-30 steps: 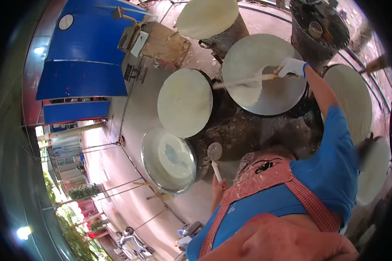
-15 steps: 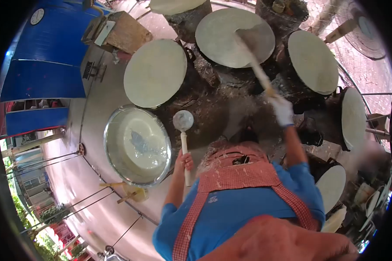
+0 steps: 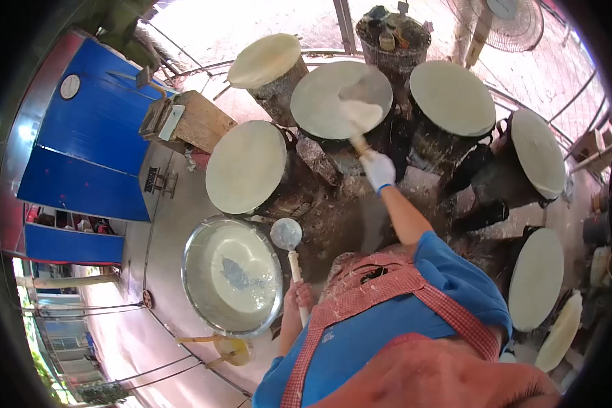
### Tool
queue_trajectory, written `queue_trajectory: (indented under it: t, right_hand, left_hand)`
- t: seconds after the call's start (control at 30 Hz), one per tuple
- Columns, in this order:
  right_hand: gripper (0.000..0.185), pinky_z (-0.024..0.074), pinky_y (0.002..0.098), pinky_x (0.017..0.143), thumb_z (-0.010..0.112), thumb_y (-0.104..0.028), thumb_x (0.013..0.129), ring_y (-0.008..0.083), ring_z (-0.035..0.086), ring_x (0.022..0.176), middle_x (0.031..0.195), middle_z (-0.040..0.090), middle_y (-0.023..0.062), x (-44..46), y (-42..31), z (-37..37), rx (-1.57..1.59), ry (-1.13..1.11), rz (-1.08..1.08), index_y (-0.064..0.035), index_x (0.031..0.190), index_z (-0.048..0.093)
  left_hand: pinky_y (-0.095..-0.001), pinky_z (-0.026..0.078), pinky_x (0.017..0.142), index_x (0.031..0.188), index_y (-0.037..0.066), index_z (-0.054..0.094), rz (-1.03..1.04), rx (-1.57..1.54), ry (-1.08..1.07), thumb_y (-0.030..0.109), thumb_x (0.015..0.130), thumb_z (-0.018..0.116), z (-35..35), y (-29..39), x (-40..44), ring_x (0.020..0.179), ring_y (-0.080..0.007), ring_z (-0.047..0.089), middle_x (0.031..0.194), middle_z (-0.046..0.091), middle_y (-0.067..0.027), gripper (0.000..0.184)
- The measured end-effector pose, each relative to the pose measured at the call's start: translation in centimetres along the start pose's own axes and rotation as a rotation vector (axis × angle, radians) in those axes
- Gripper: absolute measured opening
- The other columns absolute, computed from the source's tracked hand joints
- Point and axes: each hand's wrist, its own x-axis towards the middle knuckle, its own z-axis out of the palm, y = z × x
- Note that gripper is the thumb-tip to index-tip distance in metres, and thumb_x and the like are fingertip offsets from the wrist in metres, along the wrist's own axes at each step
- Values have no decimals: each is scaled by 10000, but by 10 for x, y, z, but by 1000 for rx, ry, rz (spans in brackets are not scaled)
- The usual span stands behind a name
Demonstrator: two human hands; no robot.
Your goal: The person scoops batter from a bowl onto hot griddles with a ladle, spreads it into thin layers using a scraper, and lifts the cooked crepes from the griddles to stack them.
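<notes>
In the head view my right hand [image 3: 379,170], in a white glove, grips the wooden handle of a spatula-like tool [image 3: 358,141]. Its pale head is blurred by motion over a round griddle [image 3: 313,102] coated in cream-coloured batter. A grey-brown patch shows at the griddle's right side. My left hand [image 3: 299,297] is wrapped round the pale handle of a ladle [image 3: 286,233], held upright with its bowl at the top. Left of the ladle stands a large metal basin [image 3: 192,299] of creamy batter [image 3: 248,279].
Other cream-topped griddles stand around, at left [image 3: 246,166], right [image 3: 452,98] and far right [image 3: 537,153]. A wooden box [image 3: 200,122] stands behind, a fan [image 3: 500,24] at back right. A yellowish container [image 3: 234,350] sits beside the basin; thin lines cross the floor.
The head view has shifted. My right hand and its tool have moved across the griddle toward its near right edge. My left hand still holds the ladle beside the basin.
</notes>
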Motion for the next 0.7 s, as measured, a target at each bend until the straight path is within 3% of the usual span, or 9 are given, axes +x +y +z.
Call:
queue_trajectory:
  t: [0.1, 0.17, 0.3, 0.33, 0.37, 0.43, 0.5, 0.57, 0.7]
  right_hand:
    - [289, 458, 421, 649, 493, -363, 794, 330, 589, 748, 735, 612, 151, -3, 7, -15, -292, -164, -78, -102, 813, 617]
    - [270, 457, 437, 663, 464, -356, 813, 333, 590, 752, 750, 613, 149, 8, 18, -60, -391, -213, 50, -131, 818, 614]
    - [266, 454, 446, 652, 462, -332, 813, 325, 594, 748, 777, 617, 139, 51, 33, -67, -203, -29, 36, -129, 875, 622]
    - [279, 451, 428, 681, 478, -349, 798, 327, 582, 790, 818, 612, 143, 53, 18, -52, -20, 33, 62, -129, 902, 614]
    - [280, 450, 419, 689, 484, -363, 790, 328, 576, 799, 827, 610, 139, 58, 13, -34, -60, -91, 35, -139, 898, 613]
    - [281, 452, 429, 684, 481, -373, 793, 326, 582, 782, 815, 612, 137, 38, 15, -16, -212, -175, -270, -148, 900, 612]
    - [272, 453, 439, 672, 487, -382, 794, 318, 589, 765, 799, 614, 133, 24, 31, -41, -277, -267, -149, -164, 899, 611]
    - [242, 463, 439, 615, 490, -366, 802, 316, 595, 697, 735, 611, 138, 47, 64, -68, -413, -192, -80, -186, 901, 616]
    - [269, 444, 446, 634, 496, -347, 795, 330, 578, 759, 765, 606, 128, 102, 47, -67, -59, 19, 16, -131, 909, 607]
  left_hand:
    - [-201, 276, 316, 636, 103, 378, -23, -28, -157, 210, 906, 385, 8, -7, 5, 344, -72, 257, 472, 268, 35, 291]
    - [-201, 274, 316, 623, 104, 371, -37, 66, -233, 208, 906, 382, -4, 0, 10, 343, -71, 255, 473, 271, 33, 302]
    - [-201, 272, 315, 602, 105, 361, -105, 159, -316, 205, 905, 378, -9, -1, 21, 342, -70, 253, 474, 276, 30, 319]
    - [-205, 272, 316, 590, 108, 353, 36, 182, -90, 203, 899, 387, 8, -9, 23, 346, -68, 260, 473, 281, 28, 325]
    - [-208, 271, 317, 577, 110, 346, 173, 210, 136, 201, 892, 395, 17, -14, 26, 350, -66, 267, 473, 287, 26, 332]
    - [-206, 268, 320, 601, 103, 366, 37, 50, 77, 186, 883, 412, 16, -8, 35, 364, -65, 277, 483, 290, 23, 297]
    - [-204, 256, 319, 621, 100, 380, 48, -21, 247, 174, 876, 433, 23, -9, 40, 377, -64, 276, 494, 295, 21, 270]
    - [-203, 255, 321, 620, 101, 378, 27, 16, 212, 178, 874, 441, 27, -1, 54, 379, -65, 276, 495, 295, 22, 273]
    - [-203, 255, 324, 608, 105, 362, 42, 78, 318, 194, 876, 447, 41, -16, 54, 383, -67, 276, 495, 284, 27, 295]
